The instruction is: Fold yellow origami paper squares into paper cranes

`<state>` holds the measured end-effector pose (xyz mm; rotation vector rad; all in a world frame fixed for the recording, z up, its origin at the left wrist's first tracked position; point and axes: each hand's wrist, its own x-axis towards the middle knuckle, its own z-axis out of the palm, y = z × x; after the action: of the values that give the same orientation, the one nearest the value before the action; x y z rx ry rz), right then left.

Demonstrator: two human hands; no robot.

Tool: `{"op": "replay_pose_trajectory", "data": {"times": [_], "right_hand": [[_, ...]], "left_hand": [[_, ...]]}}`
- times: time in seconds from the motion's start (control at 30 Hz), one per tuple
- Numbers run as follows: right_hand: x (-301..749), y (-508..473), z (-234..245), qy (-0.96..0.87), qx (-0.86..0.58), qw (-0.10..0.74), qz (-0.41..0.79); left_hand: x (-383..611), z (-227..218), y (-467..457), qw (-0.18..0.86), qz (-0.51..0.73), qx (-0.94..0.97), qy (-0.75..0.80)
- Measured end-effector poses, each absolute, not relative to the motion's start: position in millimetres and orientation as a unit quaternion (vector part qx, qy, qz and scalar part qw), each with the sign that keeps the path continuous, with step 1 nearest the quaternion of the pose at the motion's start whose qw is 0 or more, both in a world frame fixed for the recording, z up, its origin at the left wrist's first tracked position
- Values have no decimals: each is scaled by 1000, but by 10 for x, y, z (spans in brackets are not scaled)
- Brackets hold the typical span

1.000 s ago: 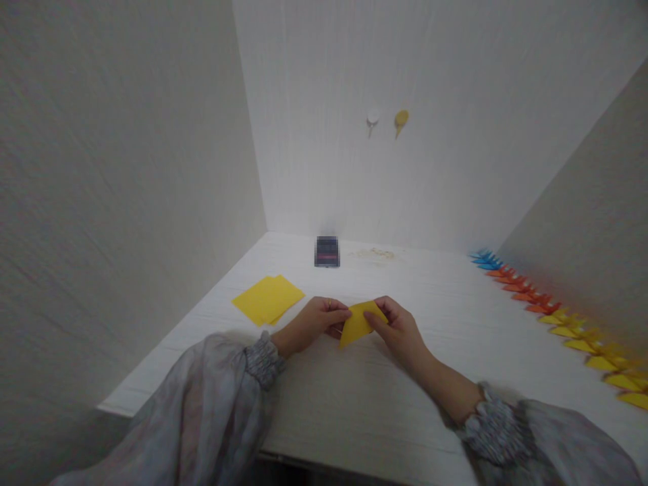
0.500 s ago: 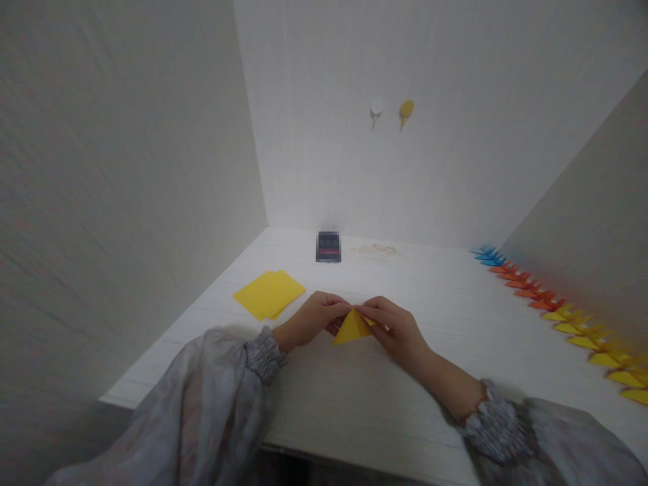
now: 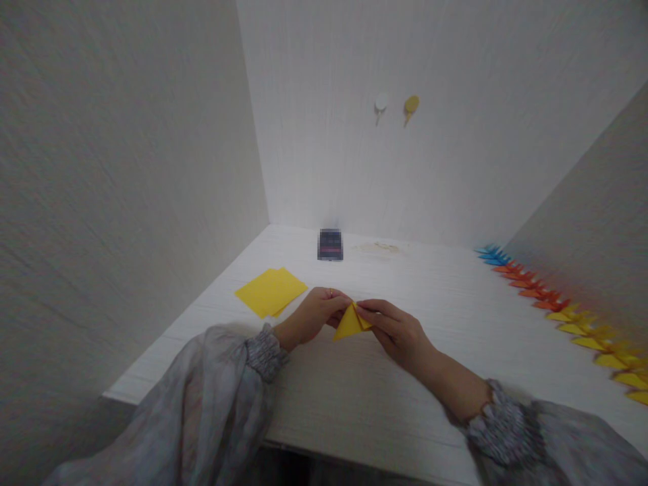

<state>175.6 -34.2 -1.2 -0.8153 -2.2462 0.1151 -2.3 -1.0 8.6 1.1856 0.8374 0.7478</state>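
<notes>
Between both hands is a folded piece of yellow origami paper point(image 3: 348, 325), roughly triangular, its wide side toward me and its peak pinched at the top. My left hand point(image 3: 320, 313), with a ring on one finger, is closed on its upper left edge. On the other side my right hand point(image 3: 399, 329) pinches the upper right part, where a narrower flap folds over. The fingertips of both hands nearly meet at the peak and hide some of the folds. Left of my left hand lie several flat yellow paper sheets point(image 3: 268, 291), overlapping on the table.
A row of folded paper pieces runs along the right wall: blue ones point(image 3: 492, 255) at the back, then orange point(image 3: 539, 293), then yellow point(image 3: 602, 344). A small dark blurred object point(image 3: 330, 244) stands at the rear of the white table point(image 3: 435, 270). Two hooks point(image 3: 412, 104) are on the back wall.
The right side of the yellow paper has been folded in further, so a distinct flap edge now shows. My right fingers have shifted slightly at the peak. The view has tilted a little.
</notes>
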Motion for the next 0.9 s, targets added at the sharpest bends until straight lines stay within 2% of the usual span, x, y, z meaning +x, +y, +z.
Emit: {"op": "replay_pose_trajectory", "data": {"times": [0.2, 0.43, 0.9], "right_hand": [[1780, -329, -27, -880, -302, 362, 52], [1795, -325, -34, -891, -317, 316, 73], [1765, -289, -69, -896, -286, 336, 44]], "left_hand": [[-19, 105, -20, 696, 344, 512, 368], [-28, 106, -11, 692, 362, 513, 356], [-44, 87, -6, 697, 379, 512, 328]]}}
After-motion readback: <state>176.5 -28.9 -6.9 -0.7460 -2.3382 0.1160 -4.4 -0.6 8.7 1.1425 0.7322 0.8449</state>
